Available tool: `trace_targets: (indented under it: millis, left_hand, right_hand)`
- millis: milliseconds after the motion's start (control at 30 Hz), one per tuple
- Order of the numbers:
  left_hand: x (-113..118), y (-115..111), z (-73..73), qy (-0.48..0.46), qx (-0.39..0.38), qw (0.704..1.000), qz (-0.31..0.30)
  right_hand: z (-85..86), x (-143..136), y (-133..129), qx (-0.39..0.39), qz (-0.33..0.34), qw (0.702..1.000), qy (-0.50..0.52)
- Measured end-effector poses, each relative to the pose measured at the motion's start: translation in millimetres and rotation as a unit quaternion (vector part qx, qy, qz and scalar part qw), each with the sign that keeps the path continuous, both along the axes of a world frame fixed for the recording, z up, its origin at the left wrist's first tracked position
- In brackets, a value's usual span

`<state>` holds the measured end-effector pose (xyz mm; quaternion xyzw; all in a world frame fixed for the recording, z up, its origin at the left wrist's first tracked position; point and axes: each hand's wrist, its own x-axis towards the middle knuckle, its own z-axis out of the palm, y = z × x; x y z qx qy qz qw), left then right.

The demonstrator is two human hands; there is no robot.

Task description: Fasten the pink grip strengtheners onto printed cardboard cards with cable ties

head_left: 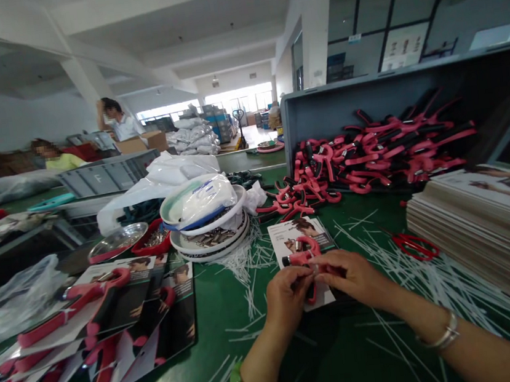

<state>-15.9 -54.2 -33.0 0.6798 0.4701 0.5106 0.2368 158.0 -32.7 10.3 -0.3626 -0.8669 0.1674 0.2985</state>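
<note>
Left hand [285, 291] and right hand [351, 272] meet in tight pinches, on what I cannot tell, over the pink tool [301, 258] on its card [283, 235], with carded tools [84, 290] left of that card seemingly done and loose tools [374, 156] beyond it remaining.

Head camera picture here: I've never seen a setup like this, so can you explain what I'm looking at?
There's no machine: these are a person's bare left hand and right hand, seen by one camera worn on that person's head, looking forward and down. Their fingertips meet over pink-and-black pliers lying on a printed card; whatever is between the fingers is too small to tell. On the green table, more carded pliers lie to the left. To the right are scattered thin white ties and a card stack. Farther back, a grey crate holds a heap of pliers.
</note>
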Motion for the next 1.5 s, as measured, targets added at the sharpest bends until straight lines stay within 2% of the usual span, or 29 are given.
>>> trace_targets:
  millis: [167, 300, 467, 567, 633, 700, 800, 867, 933, 1000, 1100, 1167, 1233, 1367, 1500]
  left_hand:
    - [0, 2, 1.3, -0.013, -0.011, 1.000, -0.013]
    - [-1, 1, 9.0, 0.011, -0.030, 0.999, -0.018]
    - [-4, -4, 21.3, 0.095, -0.044, 0.995, 0.002]
    - [-4, -10, 25.0, 0.127, -0.042, 0.991, -0.003]
    - [-2, -14, 25.6, 0.142, -0.030, 0.989, -0.001]
    - [3, -18, 25.0, 0.149, -0.016, 0.989, 0.008]
    - [8, -19, 22.4, 0.170, -0.013, 0.985, 0.040]
    - [8, -16, 20.4, 0.182, -0.031, 0.981, 0.058]
    - [5, -12, 19.0, 0.170, -0.066, 0.980, 0.075]
    - [1, -9, 18.5, 0.148, -0.103, 0.979, 0.098]
    - [-4, -7, 18.9, 0.128, -0.137, 0.974, 0.124]
    - [-6, -6, 19.2, 0.118, -0.155, 0.973, 0.124]
    - [-7, -5, 19.3, 0.112, -0.171, 0.973, 0.107]
    - [-11, -2, 18.9, 0.114, -0.198, 0.972, 0.063]
    - [-10, -1, 20.9, 0.154, -0.210, 0.962, 0.083]
  right_hand:
    - [-1.4, -4, 6, 0.066, 0.018, 0.998, -0.013]
    - [-6.3, -9, 6, 0.119, 0.010, 0.992, -0.043]
    - [-19.1, -5, -2, 0.180, -0.104, 0.977, 0.049]
    - [-27.5, 4, -6, 0.151, -0.202, 0.960, 0.123]
    - [-29.5, 9, -8, 0.122, -0.227, 0.955, 0.148]
    - [-26.3, 10, -8, 0.091, -0.187, 0.966, 0.155]
    - [-14.5, 2, -5, 0.025, -0.089, 0.984, 0.150]
    - [-7.6, -6, -2, -0.022, -0.041, 0.988, 0.147]
    - [-5.6, -14, 1, -0.034, -0.014, 0.989, 0.143]
    - [-9.0, -20, 3, 0.002, -0.012, 0.992, 0.124]
    - [-19.0, -23, -1, 0.102, -0.024, 0.993, 0.061]
    - [-24.4, -23, -4, 0.162, -0.023, 0.987, 0.014]
    - [-26.7, -21, -6, 0.190, -0.017, 0.981, -0.024]
    - [-26.5, -19, -2, 0.135, -0.007, 0.991, -0.010]
    - [-27.9, -18, 5, 0.063, 0.002, 0.996, 0.062]
